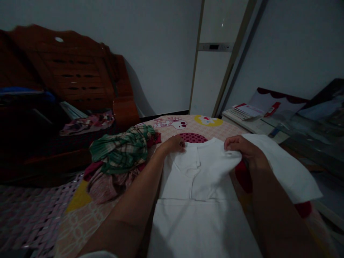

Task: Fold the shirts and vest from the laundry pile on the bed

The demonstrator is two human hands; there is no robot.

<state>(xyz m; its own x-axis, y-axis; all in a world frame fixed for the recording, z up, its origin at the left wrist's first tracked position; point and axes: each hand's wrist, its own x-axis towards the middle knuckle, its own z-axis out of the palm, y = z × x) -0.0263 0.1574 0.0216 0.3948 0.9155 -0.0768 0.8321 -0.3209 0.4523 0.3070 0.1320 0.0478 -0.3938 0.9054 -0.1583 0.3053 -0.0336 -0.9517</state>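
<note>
A white shirt (199,225) lies front up on the patterned tablecloth (86,215), its neck end away from me and a crosswise seam or fold over its middle. My left hand (176,144) is closed on the cloth at the far left shoulder. At the far right shoulder my right hand (244,147) pinches the fabric between thumb and fingers, lifting it slightly. A wide white sleeve (285,168) spreads out to the right, beyond my right forearm. The opposite sleeve cannot be made out. My forearms cover parts of both side edges.
Left of the shirt sits a heap of clothes with a green plaid garment (123,148) on top. A carved wooden bench (80,71) stands behind it at left. To the right are papers (244,111) on a low stand and a glass surface. A tall white cabinet unit (211,82) stands at the wall.
</note>
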